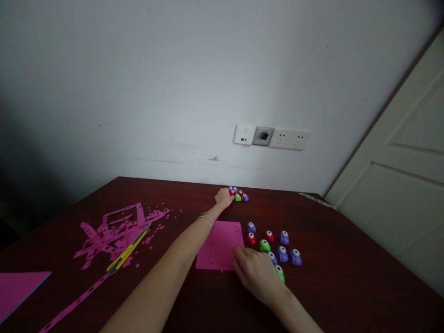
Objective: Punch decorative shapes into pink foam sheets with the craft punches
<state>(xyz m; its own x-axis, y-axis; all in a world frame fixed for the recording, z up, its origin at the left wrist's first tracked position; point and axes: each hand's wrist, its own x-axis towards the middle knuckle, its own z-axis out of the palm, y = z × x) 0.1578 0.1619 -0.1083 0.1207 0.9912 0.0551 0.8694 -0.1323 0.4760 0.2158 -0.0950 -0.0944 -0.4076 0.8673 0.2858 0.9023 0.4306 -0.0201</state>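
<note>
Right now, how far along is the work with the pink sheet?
Some cutting looks done: pink scraps lie by the yellow cutter. The left hand is at the far eyed pieces, the right hand at the pink sheet. Perhaps remaining: near eyed pieces, beside it.

Pale scuffed wall (pixel 180 92), row of wall sockets (pixel 272 137), dark reddish-brown tabletop (pixel 347 259), white panelled door (pixel 409 152), dim light

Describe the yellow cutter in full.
The yellow cutter is slim, with a grey strip along its yellow, plastic-looking body. It lies slantwise on the table, against the pink scraps, its narrower end pointing away and rightward. Blade extension is unclear. Neither the left hand nor right hand touches it.
</note>
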